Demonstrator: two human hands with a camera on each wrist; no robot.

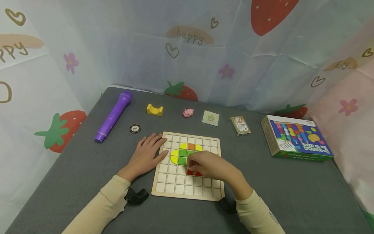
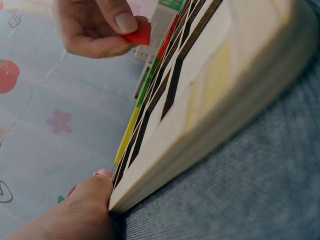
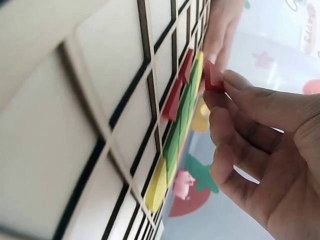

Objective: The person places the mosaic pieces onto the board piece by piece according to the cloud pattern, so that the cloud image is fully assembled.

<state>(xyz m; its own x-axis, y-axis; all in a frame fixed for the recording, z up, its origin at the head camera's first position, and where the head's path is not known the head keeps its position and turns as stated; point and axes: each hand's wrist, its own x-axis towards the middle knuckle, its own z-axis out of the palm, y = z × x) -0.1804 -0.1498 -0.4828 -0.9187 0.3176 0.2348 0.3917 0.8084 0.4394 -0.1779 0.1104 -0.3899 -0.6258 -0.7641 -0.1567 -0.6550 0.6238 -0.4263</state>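
The right hand (image 1: pixel 211 167) pinches a small red piece (image 2: pixel 138 35) between thumb and fingertip, holding it just above the middle of the wooden grid board (image 1: pixel 188 191). In the right wrist view the red piece (image 3: pixel 214 77) sits at the very tips of the fingers, clear of the board face and near two red pieces (image 3: pixel 176 95) already seated in the grid.

The piece appears to be a thin, rigid, light tile with sharp corners. It should not deform under a pinch, but its small size leaves little grip area, so it is best held by two opposite edges, with the underside free to drop into a cell. Its painted faces look smooth and may slip if squeezed on a corner.

The left hand (image 1: pixel 146 155) lies flat with straight fingers, holding nothing, pressing on the left edge of the board and the surface (image 1: pixel 81 169) beside it. This appears to steady the board, which looks stiff and light enough to slide on the grey cloth.

Yellow, green and orange pieces (image 1: pixel 184 152) fill cells in the upper middle of the board. Beyond it lie a purple tube (image 1: pixel 113 116), a round chip (image 1: pixel 134 128), a yellow block (image 1: pixel 154 110), a pink pig figure (image 1: pixel 188 112), a card deck (image 1: pixel 240 125) and a colourful box (image 1: pixel 296 138).
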